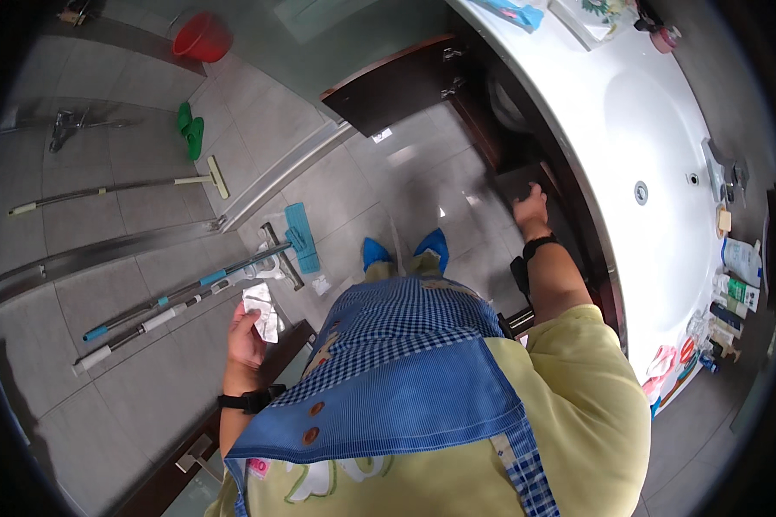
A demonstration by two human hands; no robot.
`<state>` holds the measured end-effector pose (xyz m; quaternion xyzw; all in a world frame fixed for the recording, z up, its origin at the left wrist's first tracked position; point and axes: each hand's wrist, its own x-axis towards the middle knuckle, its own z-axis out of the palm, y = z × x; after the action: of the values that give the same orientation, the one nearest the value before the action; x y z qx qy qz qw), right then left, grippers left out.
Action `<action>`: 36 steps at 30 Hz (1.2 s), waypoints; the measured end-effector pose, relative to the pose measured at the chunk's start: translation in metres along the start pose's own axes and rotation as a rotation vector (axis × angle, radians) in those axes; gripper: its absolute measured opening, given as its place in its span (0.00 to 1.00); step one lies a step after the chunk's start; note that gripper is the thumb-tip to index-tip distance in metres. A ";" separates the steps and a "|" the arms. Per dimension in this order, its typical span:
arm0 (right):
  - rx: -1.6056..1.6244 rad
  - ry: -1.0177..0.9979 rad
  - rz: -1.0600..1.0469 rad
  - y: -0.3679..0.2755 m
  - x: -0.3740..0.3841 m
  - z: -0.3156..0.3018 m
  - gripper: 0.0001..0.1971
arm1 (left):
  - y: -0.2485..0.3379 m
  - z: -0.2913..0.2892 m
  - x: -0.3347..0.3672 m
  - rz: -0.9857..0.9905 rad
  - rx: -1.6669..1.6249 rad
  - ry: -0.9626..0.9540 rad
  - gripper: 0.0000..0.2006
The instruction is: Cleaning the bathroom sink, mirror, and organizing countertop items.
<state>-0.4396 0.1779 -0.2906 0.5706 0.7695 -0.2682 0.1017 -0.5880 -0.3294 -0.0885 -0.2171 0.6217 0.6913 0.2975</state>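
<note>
A red bucket [203, 37] is sitting at 11 o'clock, green slippers [196, 138] are resting at 10, a blue mop pad [307, 257] is lying toward 9, and toiletries [741, 291] are lining the white washbasin [634, 258] at 3.

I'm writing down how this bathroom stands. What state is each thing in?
Cabinet door: swung open
Dark panel: right hand on its edge; how far open, unclear
White folded piece: creased, held in left hand
Blue shoe covers: worn
Apron: worn
Green slippers: unworn
Washbasin: no standing water visible
</note>
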 end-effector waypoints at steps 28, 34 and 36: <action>-0.790 -0.491 -0.326 0.109 -0.271 0.031 0.31 | -0.029 -0.159 0.011 -0.110 -0.189 -0.013 0.19; -1.108 -0.566 -0.321 0.120 -0.283 0.033 0.27 | -0.035 -0.183 0.010 -0.140 -0.200 -0.043 0.18; -1.178 -0.578 -0.287 0.116 -0.285 0.033 0.28 | -0.040 -0.191 0.013 -0.123 -0.232 -0.050 0.18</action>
<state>-0.2429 -0.0507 -0.2210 0.2169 0.7973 0.0437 0.5616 -0.5835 -0.5141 -0.1517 -0.2704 0.5155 0.7440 0.3279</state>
